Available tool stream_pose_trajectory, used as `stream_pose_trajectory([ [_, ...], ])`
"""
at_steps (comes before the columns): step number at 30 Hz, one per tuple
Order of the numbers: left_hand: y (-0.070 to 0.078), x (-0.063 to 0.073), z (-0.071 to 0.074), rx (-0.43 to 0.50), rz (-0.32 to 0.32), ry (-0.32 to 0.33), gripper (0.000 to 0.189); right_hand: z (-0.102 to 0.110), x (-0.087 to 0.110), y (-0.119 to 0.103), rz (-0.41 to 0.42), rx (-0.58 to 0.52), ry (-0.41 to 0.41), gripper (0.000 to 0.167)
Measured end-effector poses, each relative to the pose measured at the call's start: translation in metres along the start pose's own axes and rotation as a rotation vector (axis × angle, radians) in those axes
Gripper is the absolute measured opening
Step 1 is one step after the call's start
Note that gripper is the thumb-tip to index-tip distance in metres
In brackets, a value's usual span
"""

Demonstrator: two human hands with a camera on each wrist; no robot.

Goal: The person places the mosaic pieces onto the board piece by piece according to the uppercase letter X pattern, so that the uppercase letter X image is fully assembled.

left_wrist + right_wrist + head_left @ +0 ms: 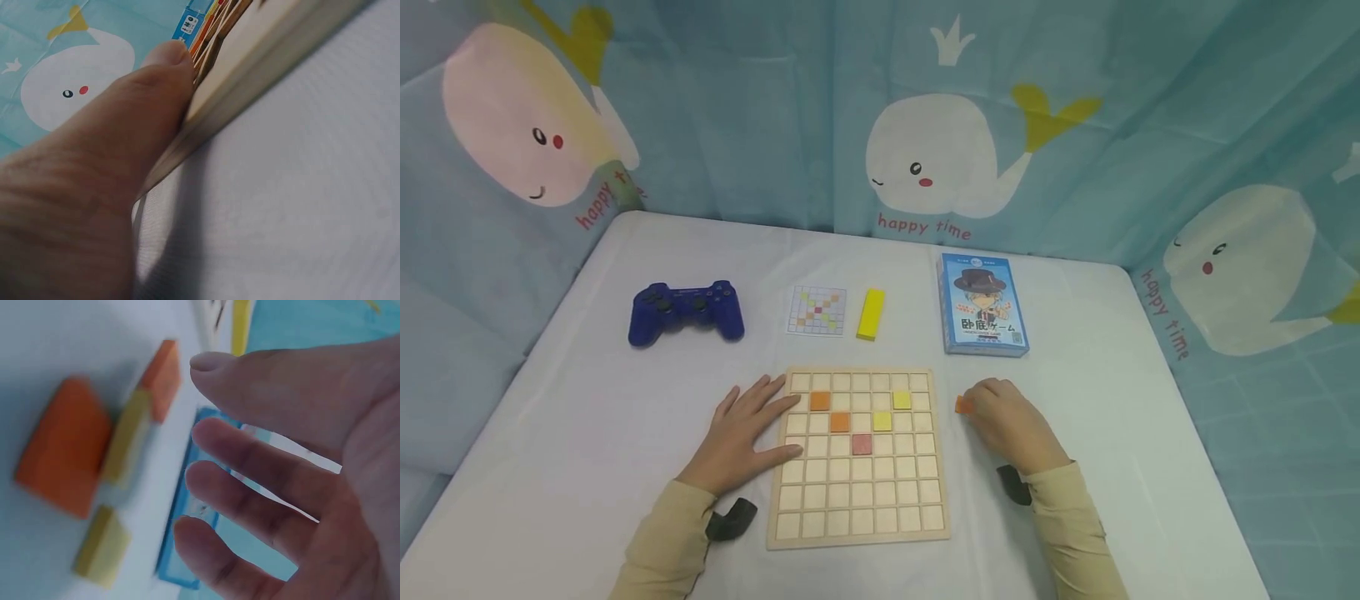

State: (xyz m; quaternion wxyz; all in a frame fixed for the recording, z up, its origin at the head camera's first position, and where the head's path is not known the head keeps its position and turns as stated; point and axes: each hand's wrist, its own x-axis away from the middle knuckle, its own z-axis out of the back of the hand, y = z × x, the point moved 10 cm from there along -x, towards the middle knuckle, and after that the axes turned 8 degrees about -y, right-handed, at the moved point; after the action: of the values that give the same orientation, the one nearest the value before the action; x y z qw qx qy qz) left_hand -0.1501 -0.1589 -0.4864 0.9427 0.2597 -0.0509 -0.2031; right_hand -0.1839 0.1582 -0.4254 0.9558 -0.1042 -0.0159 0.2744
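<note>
A square wooden grid board lies before me, with two orange tiles, a red tile and two yellow tiles set in its cells in a V. My left hand rests spread along the board's left side, fingertips and thumb over the rim; the left wrist view shows the thumb on the edge. Beside the board's right side, my right hand is low over loose tiles, fingers loosely bent with nothing between them. In the right wrist view, two orange tiles and two yellow tiles lie near the fingertips.
Behind the board lie a patterned grid card and a yellow bar. A blue game controller is at the back left, and a blue card-game box at the back right. A whale-print curtain hangs behind the table.
</note>
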Motion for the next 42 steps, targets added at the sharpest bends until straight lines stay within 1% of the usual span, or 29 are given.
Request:
stream_pose_trajectory([
  [4,-0.001,0.001,0.002,-0.001,-0.005,0.008,0.074,-0.009,0.001,0.012,-0.067,-0.031,-0.048,0.02],
  [10,0.0,0.001,0.0,0.006,-0.015,0.013,0.074,-0.017,0.002,0.017,-0.106,-0.061,-0.069,0.019],
  [14,0.001,0.001,0.0,0.007,-0.016,0.017,0.074,-0.018,0.002,0.017,-0.101,-0.078,-0.058,0.02],
  [19,0.001,0.002,0.0,0.007,-0.015,0.019,0.074,-0.016,0.002,0.015,-0.069,-0.083,-0.02,0.02],
  [23,0.0,0.002,0.0,0.004,-0.016,0.019,0.074,-0.012,0.001,0.01,-0.047,-0.085,0.016,0.015],
  [27,0.0,0.001,-0.001,0.002,-0.021,0.02,0.074,-0.006,0.0,-0.003,0.004,-0.102,0.045,0.014],
  [31,0.001,0.001,0.0,0.004,-0.021,0.019,0.074,0.005,-0.003,-0.028,0.097,-0.121,0.076,0.022],
  [34,0.001,0.0,0.0,0.008,-0.016,0.016,0.074,0.01,-0.008,-0.051,0.176,-0.112,0.074,0.024],
  [37,0.001,0.0,0.0,0.013,-0.007,0.009,0.074,0.011,-0.012,-0.075,0.261,-0.096,0.053,0.023],
  [39,0.001,0.0,0.0,0.015,-0.003,0.006,0.074,0.009,-0.014,-0.09,0.313,-0.098,0.037,0.021],
  [42,0.001,0.001,-0.001,0.017,0.0,0.0,0.074,0.005,-0.017,-0.11,0.37,-0.1,0.009,0.018],
])
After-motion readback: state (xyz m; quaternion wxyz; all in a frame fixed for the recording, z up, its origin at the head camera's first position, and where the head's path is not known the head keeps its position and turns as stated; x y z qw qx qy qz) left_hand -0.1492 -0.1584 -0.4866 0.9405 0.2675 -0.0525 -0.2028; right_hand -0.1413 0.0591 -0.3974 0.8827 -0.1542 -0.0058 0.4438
